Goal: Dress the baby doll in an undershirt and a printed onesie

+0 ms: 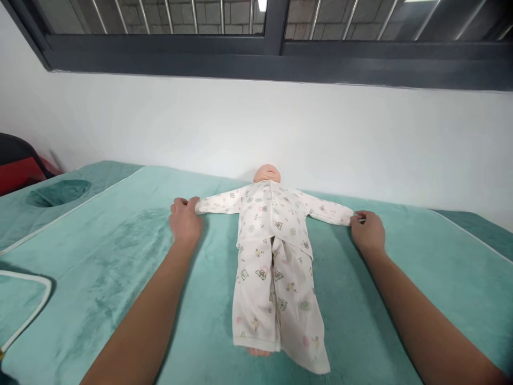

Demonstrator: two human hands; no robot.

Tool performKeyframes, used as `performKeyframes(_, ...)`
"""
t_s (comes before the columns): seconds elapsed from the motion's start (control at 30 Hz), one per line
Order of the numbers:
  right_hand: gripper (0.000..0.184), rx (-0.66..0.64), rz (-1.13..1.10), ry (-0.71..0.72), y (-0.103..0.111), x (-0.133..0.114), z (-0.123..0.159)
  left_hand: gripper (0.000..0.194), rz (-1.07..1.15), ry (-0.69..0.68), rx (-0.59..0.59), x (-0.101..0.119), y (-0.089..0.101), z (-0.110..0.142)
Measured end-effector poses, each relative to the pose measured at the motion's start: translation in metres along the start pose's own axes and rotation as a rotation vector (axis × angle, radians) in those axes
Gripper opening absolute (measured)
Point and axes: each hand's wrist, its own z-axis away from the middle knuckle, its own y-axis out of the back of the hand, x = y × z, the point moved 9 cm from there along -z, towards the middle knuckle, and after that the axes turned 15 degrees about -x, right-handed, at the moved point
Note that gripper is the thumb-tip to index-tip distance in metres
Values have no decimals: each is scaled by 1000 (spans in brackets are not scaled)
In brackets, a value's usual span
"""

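A baby doll (267, 174) lies on its back on the green bed cover, its head toward the wall. It wears a white patterned long-sleeved shirt (262, 214) and matching trousers (256, 299). Both sleeves stretch out sideways. My left hand (185, 220) pinches the cuff of the sleeve on the left. At the other side, my right hand (368, 231) grips the opposite cuff between thumb and fingers. The doll's hands do not show. Below one trouser leg a bit of foot (259, 352) peeks out; the other leg's hem hides its foot.
The green cover (120, 256) spreads over the bed, with a hole (60, 192) at the left. A white cord or tube (44, 279) loops at the left edge. Behind stands a white wall (200, 128) beneath a dark-framed window (160, 56). Something red and black (20, 171) is far left.
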Motion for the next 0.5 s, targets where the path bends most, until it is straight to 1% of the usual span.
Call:
performKeyframes(0.03,36,24,-9,28,4,-8,7,53,-4,-35,14,5,1,4)
performKeyframes(0.1,37,49,-67,115,10,-31,30,60,-24,-159,10,20,0,14)
performKeyframes(0.17,32,-17,-186,215,8,-61,64,58,-52,-277,-39,35,-7,25)
performKeyframes(0.2,28,-89,-243,243,4,-76,85,55,-63,-303,-68,40,-10,31)
performKeyframes(0.23,26,-204,-275,264,-4,-90,107,50,-69,-305,-93,41,-14,35)
performKeyframes(0.27,26,-348,-298,306,-13,-105,133,46,-69,-289,-111,41,-16,40)
performKeyframes(0.33,27,-566,-308,388,-24,-128,188,40,-39,-245,-118,37,-15,52)
performKeyframes(0.37,26,-662,-288,441,-26,-135,215,38,0,-239,-110,36,-12,62)
performKeyframes(0.43,26,-765,-266,511,-23,-139,260,33,158,-280,-93,35,-3,89)
performKeyframes(0.5,23,-778,-262,575,-15,-134,293,30,404,-368,-127,36,4,127)
